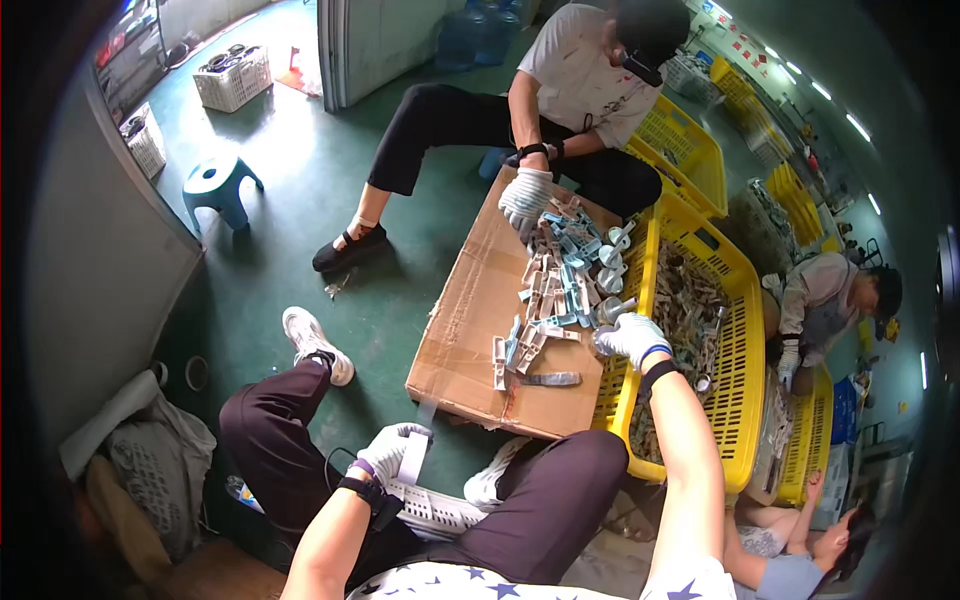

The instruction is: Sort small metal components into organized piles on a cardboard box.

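Note:
My left hand [392, 450], in a white knit glove, is closed on a flat white plastic piece [411, 459] above my lap. My right hand [636, 338], gloved too, is at the right edge of the cardboard box [455, 345], beside the yellow basket. Its fingers are bent together around something grey that I cannot make out. On the box lies a pile of small white and light-blue plastic parts [560, 275], with several clear round pieces on its right side. A dark flat bar [550, 379] rests near the pile's front end.
Across the box a seated co-worker's gloved hand [527, 197] touches the pile. Yellow baskets [742, 400] full of parts line the right. A white slotted basket [430, 508] is between my legs. A blue stool [222, 190] stands on the green floor, and two other people sit at right.

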`<state>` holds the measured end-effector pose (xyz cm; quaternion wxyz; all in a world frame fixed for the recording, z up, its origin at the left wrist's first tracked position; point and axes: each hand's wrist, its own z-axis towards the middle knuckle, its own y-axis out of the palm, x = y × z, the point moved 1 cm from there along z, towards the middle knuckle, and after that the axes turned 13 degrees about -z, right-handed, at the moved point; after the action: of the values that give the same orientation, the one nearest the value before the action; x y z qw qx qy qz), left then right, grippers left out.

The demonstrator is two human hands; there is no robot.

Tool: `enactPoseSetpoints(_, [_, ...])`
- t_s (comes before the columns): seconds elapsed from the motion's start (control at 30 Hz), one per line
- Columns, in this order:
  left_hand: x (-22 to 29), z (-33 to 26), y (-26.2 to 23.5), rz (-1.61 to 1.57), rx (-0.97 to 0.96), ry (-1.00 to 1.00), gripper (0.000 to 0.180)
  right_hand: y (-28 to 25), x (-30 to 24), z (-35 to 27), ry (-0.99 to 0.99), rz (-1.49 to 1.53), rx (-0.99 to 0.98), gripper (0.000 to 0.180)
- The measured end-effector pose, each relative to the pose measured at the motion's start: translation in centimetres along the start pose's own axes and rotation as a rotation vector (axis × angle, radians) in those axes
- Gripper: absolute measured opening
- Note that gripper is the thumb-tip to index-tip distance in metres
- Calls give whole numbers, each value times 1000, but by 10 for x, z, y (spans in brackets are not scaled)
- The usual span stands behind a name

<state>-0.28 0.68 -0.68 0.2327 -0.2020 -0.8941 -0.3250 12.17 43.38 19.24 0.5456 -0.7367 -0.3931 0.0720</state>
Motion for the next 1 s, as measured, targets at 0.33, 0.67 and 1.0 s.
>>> enactPoseSetpoints(0.33, [2,25,6,-78,66,-12,17,-10,28,36,215,401,319,61])
enactPoseSetpoints(0.67, [4,32,8,-80,45,-3,16,20,29,73,290,248,248,25])
enactPoseSetpoints(1.0, [-2,36,4,-125,49,-13,17,-6,-11,59,181,250,169,36])
